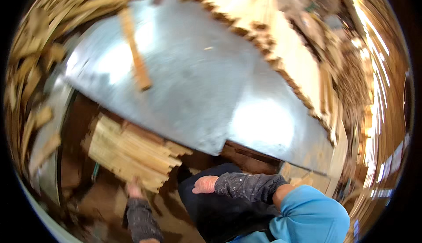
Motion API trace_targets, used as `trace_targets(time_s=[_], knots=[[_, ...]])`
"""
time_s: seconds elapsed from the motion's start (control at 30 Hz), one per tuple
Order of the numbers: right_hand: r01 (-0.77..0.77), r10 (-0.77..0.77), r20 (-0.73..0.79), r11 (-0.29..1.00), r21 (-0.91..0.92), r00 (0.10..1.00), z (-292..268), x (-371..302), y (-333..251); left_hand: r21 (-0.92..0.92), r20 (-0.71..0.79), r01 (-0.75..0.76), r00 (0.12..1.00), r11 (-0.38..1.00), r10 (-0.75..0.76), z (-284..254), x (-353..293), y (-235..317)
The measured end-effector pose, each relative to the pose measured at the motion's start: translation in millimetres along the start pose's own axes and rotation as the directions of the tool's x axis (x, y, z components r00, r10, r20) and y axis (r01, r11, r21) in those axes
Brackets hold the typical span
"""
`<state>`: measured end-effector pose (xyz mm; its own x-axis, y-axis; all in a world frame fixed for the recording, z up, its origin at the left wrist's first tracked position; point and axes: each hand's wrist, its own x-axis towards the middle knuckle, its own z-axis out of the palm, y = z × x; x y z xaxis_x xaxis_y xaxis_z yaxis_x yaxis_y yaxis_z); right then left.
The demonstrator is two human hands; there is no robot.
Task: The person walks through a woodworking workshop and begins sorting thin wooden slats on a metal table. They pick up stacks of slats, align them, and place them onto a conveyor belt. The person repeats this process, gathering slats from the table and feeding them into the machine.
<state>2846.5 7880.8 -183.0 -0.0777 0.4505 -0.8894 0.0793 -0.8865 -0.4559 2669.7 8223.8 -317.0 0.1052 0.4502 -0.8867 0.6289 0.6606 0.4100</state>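
Observation:
A row of pale wooden slats (132,153), packed side by side with uneven right ends, lies below the near edge of the metal table at the lower left. My left hand (134,188) is at the near edge of these slats and seems to touch them; blur and the wood hide how its fingers are set. Over my dark-clothed leg is my right hand (205,184), its fingers curled in and nothing visible in them. Grey, speckled sleeves cover both forearms.
A shiny metal table (189,80) fills the middle. One loose wooden strip (135,54) lies on its left part. Along the far right side runs a long row of light slats (281,45). Tangled wood strips (79,5) are heaped at the upper left.

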Motion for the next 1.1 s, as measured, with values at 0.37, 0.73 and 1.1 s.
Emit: trace_targets(time_s=[0.37,0.73,1.1], knots=[[0.318,0.302,-0.718,0.742,0.59,0.627,-79.0,-253.1,246.9,0.097,0.36,-0.687,0.699,0.721,0.618,308.5,-329.8,96.0],[0.251,0.704,-0.679,0.71,0.658,-0.209,-255.9,-360.6,561.4,0.252,0.79,-0.933,0.351,0.255,0.502,807.1,-367.5,51.8],[0.173,0.729,-0.683,0.678,0.715,-0.036,-291.1,-376.8,585.5,0.356,0.55,-0.879,0.472,0.317,0.69,872.3,-403.9,54.7]])
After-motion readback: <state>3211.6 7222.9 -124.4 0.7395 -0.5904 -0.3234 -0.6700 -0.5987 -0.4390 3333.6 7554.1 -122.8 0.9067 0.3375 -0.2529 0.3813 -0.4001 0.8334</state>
